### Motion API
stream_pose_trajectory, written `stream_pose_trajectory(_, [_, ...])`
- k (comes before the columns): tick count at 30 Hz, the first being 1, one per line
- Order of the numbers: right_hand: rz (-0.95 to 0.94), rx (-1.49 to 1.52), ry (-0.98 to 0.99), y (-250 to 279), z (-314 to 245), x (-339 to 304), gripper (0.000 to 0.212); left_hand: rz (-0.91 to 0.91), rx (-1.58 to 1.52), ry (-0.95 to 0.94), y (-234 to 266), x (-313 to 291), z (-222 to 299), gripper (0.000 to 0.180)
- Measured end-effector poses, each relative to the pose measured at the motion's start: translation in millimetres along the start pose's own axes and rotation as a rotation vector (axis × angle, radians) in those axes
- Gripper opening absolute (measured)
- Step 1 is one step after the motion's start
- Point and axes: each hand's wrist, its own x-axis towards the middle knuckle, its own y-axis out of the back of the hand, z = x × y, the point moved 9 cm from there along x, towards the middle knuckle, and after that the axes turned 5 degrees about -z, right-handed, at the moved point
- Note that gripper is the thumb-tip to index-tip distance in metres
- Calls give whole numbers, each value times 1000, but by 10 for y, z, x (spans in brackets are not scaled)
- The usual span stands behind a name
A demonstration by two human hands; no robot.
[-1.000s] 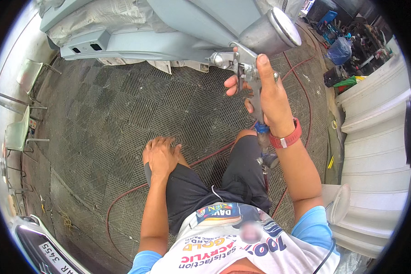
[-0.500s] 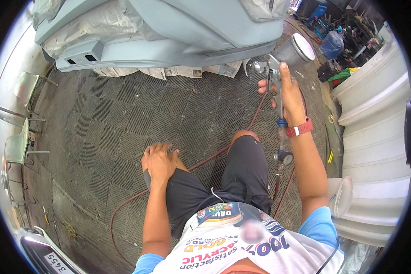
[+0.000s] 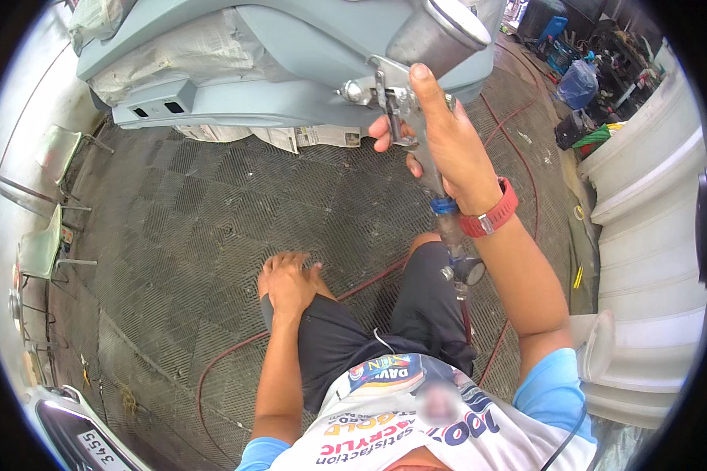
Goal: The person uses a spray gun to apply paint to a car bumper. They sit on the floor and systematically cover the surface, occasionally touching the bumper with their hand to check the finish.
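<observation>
My right hand (image 3: 452,145) is wrapped round the grip of a metal spray gun (image 3: 393,90), thumb up along its back and fingers at the trigger. A silver paint cup (image 3: 432,43) sits tilted on top of the gun. Below the grip hang a blue fitting and a pressure gauge (image 3: 470,272). The nozzle points left, in front of a grey vehicle body panel (image 3: 314,59); I cannot tell if spray comes out. My left hand (image 3: 289,282) rests with fingers spread on my bent left knee.
Newspaper and film masking (image 3: 181,59) covers parts of the panel. A red air hose (image 3: 518,110) runs over the ribbed floor mat (image 3: 173,228). Chairs (image 3: 41,243) line the left wall. Clutter (image 3: 597,71) lies at the far right, beside white corrugated sheeting (image 3: 652,212).
My right hand has brought the spray gun left and closer to me, so it looks larger. My left hand stays on the knee, while the whole view has shifted slightly.
</observation>
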Motion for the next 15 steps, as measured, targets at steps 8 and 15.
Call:
stream_pose_trajectory(8, [-13,89,71,-190,-381,188,77,16,2,8,10,-1,-45,41])
stream_pose_trajectory(15, [133,78,-12,415,-37,40,79,-5,-37,3,6,15,-81,41])
